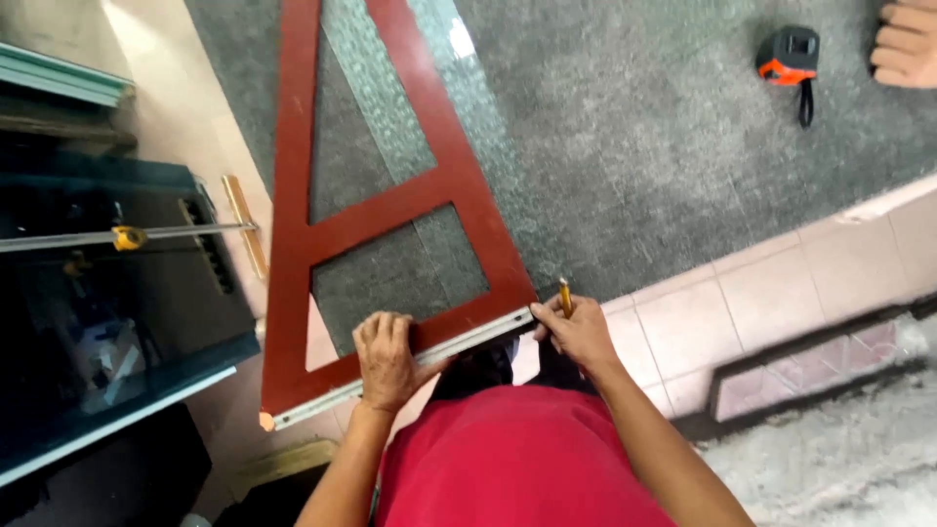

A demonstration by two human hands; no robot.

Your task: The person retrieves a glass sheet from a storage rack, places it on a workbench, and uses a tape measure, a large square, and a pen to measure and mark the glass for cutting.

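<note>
A large red-brown wooden triangle frame (293,195) lies on a sheet of patterned glass (390,107) over a grey carpeted table. My left hand (387,356) presses flat on the frame's near bar, fingers spread over its metal-edged lower side. My right hand (579,332) rests at the frame's near right corner and grips a yellow pencil-like tool (565,296), its tip pointing up beside the corner.
An orange and black tape measure (789,56) lies at the far right of the carpet, next to another person's hand (906,44). A T-shaped metal rod with a yellow slider (127,237) rests on dark glass sheets (146,293) at left. Tiled floor runs at right.
</note>
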